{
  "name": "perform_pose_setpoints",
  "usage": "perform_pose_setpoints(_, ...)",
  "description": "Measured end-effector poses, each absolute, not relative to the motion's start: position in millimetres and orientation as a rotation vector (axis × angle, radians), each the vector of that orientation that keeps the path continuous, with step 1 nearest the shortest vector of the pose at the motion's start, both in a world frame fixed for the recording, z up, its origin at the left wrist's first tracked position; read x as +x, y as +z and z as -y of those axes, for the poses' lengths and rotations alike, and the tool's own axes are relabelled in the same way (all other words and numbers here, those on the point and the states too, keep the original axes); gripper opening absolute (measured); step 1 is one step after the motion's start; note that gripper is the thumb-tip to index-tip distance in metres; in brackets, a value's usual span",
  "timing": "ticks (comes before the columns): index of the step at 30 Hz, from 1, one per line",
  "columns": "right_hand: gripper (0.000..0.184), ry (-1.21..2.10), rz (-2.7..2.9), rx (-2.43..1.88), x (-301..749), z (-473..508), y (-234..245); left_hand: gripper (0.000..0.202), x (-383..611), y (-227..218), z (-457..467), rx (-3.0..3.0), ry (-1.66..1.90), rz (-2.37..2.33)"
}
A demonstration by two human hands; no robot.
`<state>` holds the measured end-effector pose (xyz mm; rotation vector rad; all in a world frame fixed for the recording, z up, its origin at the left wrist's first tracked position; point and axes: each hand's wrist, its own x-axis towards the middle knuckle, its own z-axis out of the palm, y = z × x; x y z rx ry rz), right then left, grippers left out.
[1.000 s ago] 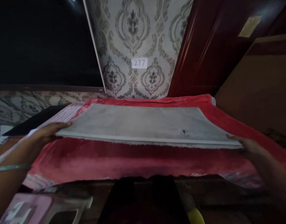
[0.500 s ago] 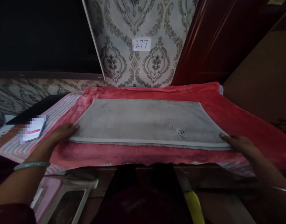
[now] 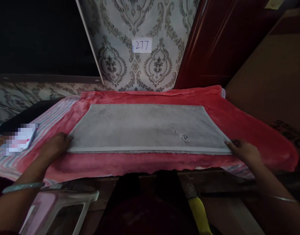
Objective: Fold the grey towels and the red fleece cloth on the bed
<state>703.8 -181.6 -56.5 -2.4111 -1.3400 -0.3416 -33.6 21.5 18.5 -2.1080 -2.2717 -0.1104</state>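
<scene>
The number 277 is handwritten on a small white label stuck on the patterned wall. Dark print on the cardboard box near the table's right edge cannot be read.

- Back wall: pale wallpaper with a grey damask pattern; a paper label reading "277" is stuck on it.
- White trim strip slants along the wallpaper's left edge; beyond it is a black, unlit area.
- Glossy dark red wooden panel right of the wallpaper.
- Brown board at far right.
- Pale plastic stool low left.
- Light dim throughout.
</scene>
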Motion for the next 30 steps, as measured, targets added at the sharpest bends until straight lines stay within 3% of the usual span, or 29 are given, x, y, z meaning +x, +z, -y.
perform_pose_setpoints(4,0.031,-0.559,1.584,-2.017,648.3,188.1,-46.2,0.049,8.3,11.1,5.9,-2.257,-0.431,1.801)
perform_pose_setpoints(9,0.026,-0.270,1.977,-1.529,571.7,168.3,-52.9,0.042,70.6,-22.8,30.0,-2.810,-0.537,1.165)
perform_pose_setpoints(16,0.028,-0.262,2.091,-1.454,568.1,165.4,-67.4,0.035,73.5,-37.2,30.1,-2.809,-0.512,1.059)
perform_pose_setpoints(30,0.023,-0.575,2.051,-1.411,550.1,171.4,-75.4,0.032,72.2,-41.8,29.7,-2.609,-0.405,0.879)
